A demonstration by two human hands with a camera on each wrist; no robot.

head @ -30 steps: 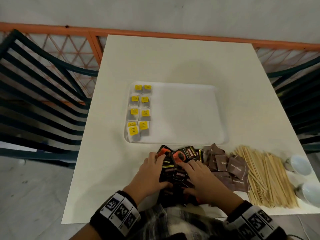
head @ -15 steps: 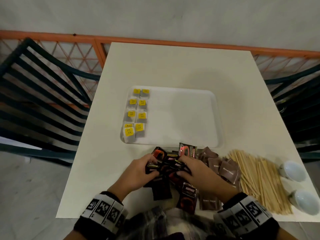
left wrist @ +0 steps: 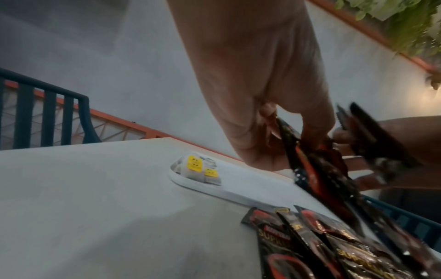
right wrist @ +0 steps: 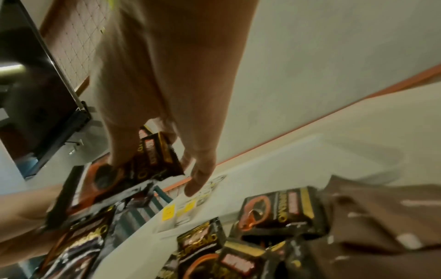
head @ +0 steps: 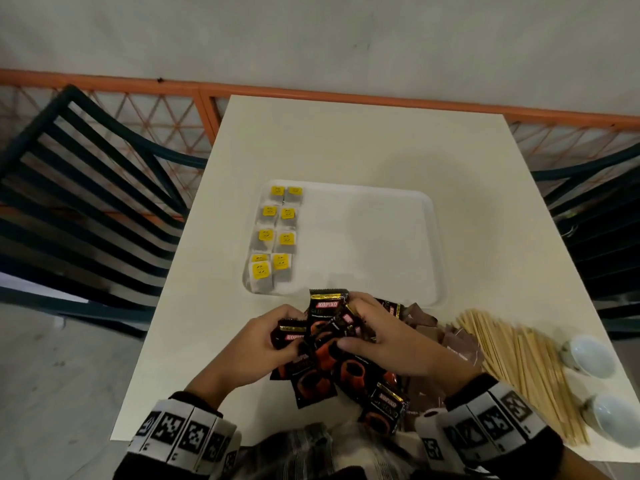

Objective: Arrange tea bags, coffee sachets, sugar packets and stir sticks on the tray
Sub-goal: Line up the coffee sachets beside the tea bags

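A white tray (head: pixel 408 237) lies mid-table with yellow-tagged tea bags (head: pixel 275 237) in two columns along its left side. Just in front of it both my hands hold up a bunch of black-and-orange coffee sachets (head: pixel 327 320). My left hand (head: pixel 273 337) grips the bunch from the left, my right hand (head: pixel 367 327) from the right with its thumb across the front. More coffee sachets (head: pixel 384 403) lie on the table underneath. Brown sugar packets (head: pixel 450 341) and a heap of wooden stir sticks (head: pixel 519 362) lie to the right.
Two white cups (head: pixel 588 355) lie at the table's right front corner. Dark slatted chairs (head: pixel 86 202) stand on both sides of the white table (head: pixel 346 143). An orange railing (head: pixel 381 98) runs behind the table's far edge.
Both hands went from pressing on the sachet pile to lifting a gathered bunch of sachets off the table, toward the tray's near edge.
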